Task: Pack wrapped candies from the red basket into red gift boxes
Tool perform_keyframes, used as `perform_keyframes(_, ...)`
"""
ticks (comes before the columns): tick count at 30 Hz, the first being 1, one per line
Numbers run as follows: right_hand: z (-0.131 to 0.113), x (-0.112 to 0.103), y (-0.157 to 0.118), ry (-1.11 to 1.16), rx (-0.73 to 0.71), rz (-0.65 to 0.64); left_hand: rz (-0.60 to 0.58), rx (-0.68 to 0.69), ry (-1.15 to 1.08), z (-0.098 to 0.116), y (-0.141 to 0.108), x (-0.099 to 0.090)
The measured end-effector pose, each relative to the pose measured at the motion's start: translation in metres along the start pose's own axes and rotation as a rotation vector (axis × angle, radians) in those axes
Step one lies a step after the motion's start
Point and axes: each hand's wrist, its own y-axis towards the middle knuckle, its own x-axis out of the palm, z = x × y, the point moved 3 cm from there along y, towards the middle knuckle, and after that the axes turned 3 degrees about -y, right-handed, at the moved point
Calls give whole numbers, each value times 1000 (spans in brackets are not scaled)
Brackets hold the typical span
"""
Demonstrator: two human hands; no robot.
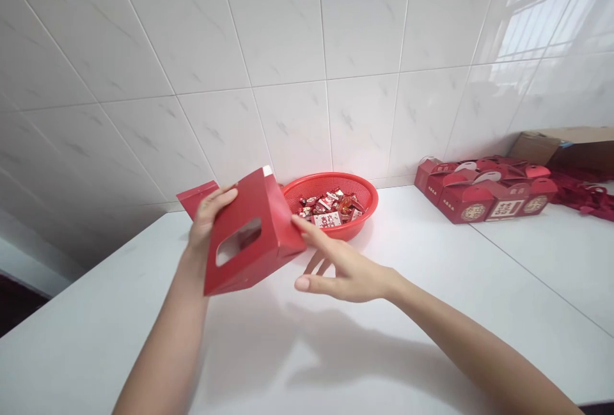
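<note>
My left hand (210, 213) grips a red paper gift box (247, 229) from its far left side, the thumb lying over the top edge. The box is tilted in the air above the white table, with an oval cut-out on the face toward me and a white strip at one upper corner. Beside its right end is my right hand (343, 268), fingers apart, the index fingertip at the box's end panel. Behind the box stands a red plastic basket (371, 201) of wrapped sweets (330, 207); the box hides part of its left side.
Several folded red gift boxes (480, 191) stand in rows at the right by the tiled wall (288, 38). Beyond them are a cardboard box (551, 140) and dark red items (590, 197). The white table (417, 344) has a seam on the right.
</note>
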Motion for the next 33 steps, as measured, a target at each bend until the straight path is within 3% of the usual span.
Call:
perform_keyframes(3,3,0,2,11,41,-73,-44,202,198,20,2,-15)
perform_keyframes(7,13,-15,3,59,65,29,-317,341,454,24,-2,-5)
perform_keyframes(12,18,-41,0,66,109,147,-620,337,894,5,-19,24)
perform_keyframes(16,18,-49,-2,-38,113,160,-844,241,933,-13,-29,43)
perform_keyframes(21,21,-46,-5,-129,114,33,-843,269,954,-13,-36,49)
perform_keyframes(26,11,-40,-7,-218,81,-16,-848,211,869,-15,-45,53)
perform_keyframes(33,11,-49,-8,-338,51,79,-724,68,665,-15,-40,52)
